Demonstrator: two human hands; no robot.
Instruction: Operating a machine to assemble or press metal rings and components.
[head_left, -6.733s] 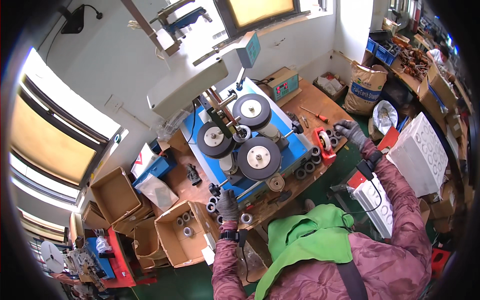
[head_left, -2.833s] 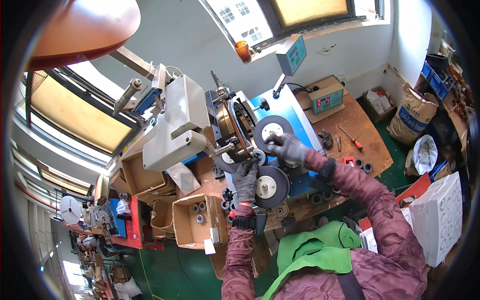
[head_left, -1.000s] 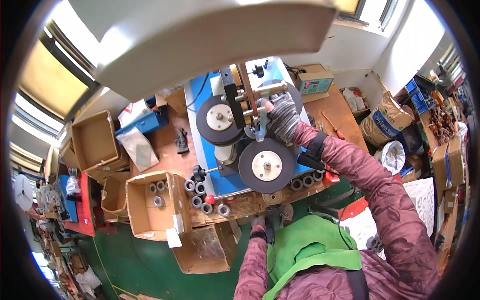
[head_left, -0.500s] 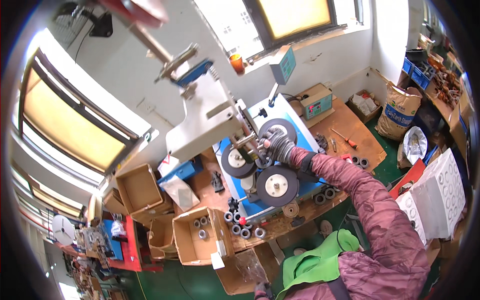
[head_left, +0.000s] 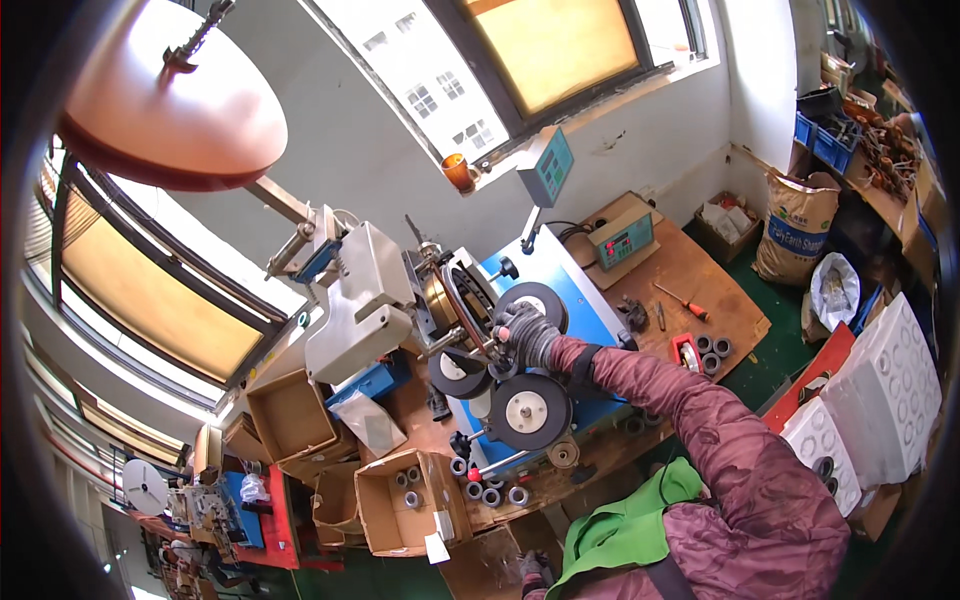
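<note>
Room right of screwdriver [head_left: 689,306]; black wheels [head_left: 528,412] obstruct

A head-worn fisheye looks down on the machine [head_left: 530,408], close above.

Sack [head_left: 797,225]: Latin lettering, printed pale on a blue band across the front; a small coloured mark with tiny characters above it, too fine to make out. Stands upright on the floor [head_left: 762,268], beyond the surface [head_left: 727,318].
Control box [head_left: 623,243]: red lit digits on a dark display in the teal face; small marks on the keys beside them, too small to tell. Sits near the surface's far edge.
Panel [head_left: 547,168]: on a post above the machine [head_left: 590,318]; teal face turned obliquely, with small key markings, not legible at this size.
</note>
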